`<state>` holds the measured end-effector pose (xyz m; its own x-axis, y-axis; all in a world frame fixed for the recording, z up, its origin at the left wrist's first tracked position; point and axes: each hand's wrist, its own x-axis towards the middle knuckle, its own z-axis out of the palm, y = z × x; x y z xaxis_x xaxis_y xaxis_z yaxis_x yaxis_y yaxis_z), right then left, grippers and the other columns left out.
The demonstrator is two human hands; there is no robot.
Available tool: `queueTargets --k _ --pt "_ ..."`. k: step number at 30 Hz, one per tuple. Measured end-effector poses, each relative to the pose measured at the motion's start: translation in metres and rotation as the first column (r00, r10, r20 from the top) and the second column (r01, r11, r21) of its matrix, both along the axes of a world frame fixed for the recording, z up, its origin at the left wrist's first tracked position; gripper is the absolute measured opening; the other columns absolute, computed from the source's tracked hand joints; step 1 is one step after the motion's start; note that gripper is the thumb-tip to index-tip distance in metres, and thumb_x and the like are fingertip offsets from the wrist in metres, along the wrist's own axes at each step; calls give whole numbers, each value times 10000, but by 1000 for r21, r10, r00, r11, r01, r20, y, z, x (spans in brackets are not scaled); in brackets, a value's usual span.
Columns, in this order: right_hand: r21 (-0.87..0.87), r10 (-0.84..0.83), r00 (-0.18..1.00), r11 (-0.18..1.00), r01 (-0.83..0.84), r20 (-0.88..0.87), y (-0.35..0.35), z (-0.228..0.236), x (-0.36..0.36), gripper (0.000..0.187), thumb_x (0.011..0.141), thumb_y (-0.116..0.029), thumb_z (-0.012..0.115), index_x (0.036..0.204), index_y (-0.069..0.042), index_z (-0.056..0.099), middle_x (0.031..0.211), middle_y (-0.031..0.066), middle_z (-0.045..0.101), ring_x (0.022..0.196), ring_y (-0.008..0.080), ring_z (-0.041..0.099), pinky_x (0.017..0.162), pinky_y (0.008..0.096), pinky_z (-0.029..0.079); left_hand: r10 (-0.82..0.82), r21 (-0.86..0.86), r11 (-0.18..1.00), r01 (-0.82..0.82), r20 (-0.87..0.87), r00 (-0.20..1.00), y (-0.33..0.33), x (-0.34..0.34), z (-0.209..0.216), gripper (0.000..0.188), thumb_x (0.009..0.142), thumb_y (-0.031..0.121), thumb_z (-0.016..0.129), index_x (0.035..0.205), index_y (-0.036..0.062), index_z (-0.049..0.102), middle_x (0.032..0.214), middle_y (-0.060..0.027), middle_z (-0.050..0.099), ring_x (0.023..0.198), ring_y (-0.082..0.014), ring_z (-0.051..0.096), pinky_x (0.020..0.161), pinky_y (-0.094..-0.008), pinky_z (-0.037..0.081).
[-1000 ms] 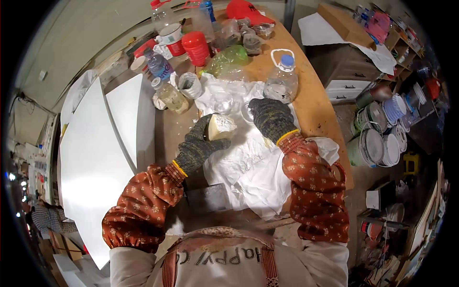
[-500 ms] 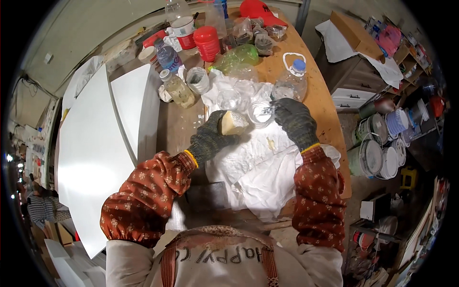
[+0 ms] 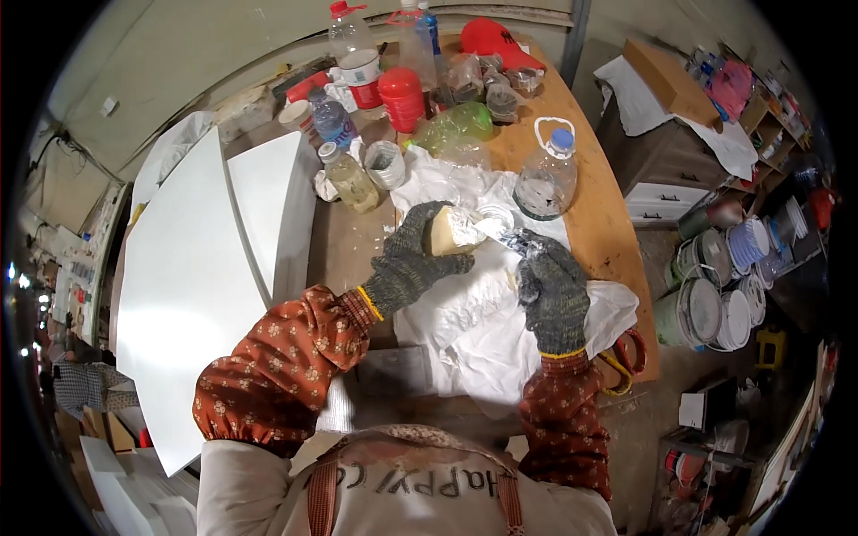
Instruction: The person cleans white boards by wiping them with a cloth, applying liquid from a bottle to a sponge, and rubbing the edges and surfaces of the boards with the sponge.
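Observation:
In a dark knitted glove, my left hand [image 3: 416, 259] is closed around a pale yellow block [image 3: 444, 234] with white paste on its upper right side. My right hand [image 3: 552, 295], gloved the same way, pinches a small tool smeared with white [image 3: 509, 238]; its tip meets or nearly meets the block's right edge, and the tool's exact kind is hidden by the fingers. Just behind the tool stands a small clear cup [image 3: 496, 214] with white in it, partly covered. Beneath both hands spreads a crumpled white cloth [image 3: 483, 344].
A blue-capped jug [image 3: 547, 183] stands to the right. Bottles [image 3: 350, 179], a red tub [image 3: 402, 100] and a red cap [image 3: 500, 43] crowd the far side. Large white panels [image 3: 192, 295] lean at left. Scissors [image 3: 626, 362] lie by my right sleeve.
My right hand has come away from the cup, leftward and nearer, bringing the tool to the block. My left hand still holds the block. The camera view has shifted slightly.

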<state>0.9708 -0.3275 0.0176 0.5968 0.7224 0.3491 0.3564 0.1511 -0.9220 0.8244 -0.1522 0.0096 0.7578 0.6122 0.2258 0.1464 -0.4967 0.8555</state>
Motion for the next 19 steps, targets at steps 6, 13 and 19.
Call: queueTargets --k 6,13,19 --pt "261 189 851 963 -64 -489 12 3 -25 272 883 -76 617 1138 18 613 830 47 643 550 47 475 447 197 358 -5 70 998 6 -23 1000 -12 -18 42 736 705 149 852 1304 44 436 1240 -81 521 1178 -187 491 1009 -326 419" --pt "339 393 716 913 -229 -576 14 49 -47 267 919 -119 574 1153 -5 633 831 25 645 580 46 494 503 178 393 -176 -291 937 194 86 981 -5 -55 63 782 707 118 847 1351 59 408 1295 -78 509 1191 -179 508 1023 -339 422" --pt "159 251 897 966 -206 -365 19 64 -50 346 913 -247 616 1191 -41 633 824 15 651 633 52 556 566 182 460 -208 -243 949 200 -7 978 0 -82 77 878 697 54 840 1418 90 340 1381 -84 469 1231 -214 494 1022 -407 433"
